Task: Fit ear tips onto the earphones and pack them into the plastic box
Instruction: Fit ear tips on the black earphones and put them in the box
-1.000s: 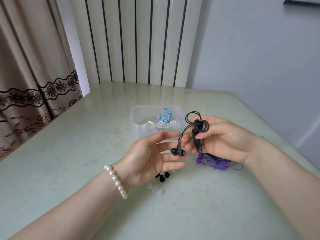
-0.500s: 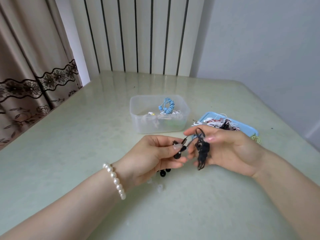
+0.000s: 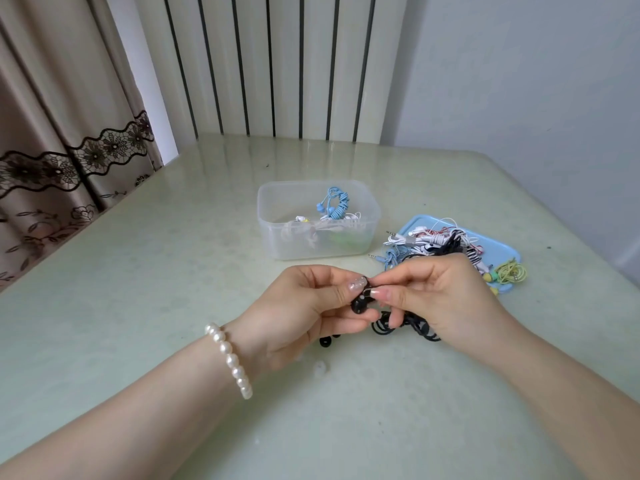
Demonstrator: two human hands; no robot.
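From the head camera: the left hand and right hand both pinch a black earphone above the surface; probably a tip is being pushed on, though fingers hide it. The box already holds several sets. More wait on the blue lid, and loose tips lie under the left hand.

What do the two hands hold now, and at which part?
Both the left hand and right hand pinch the black earphones at an earbud; its cable hangs below.
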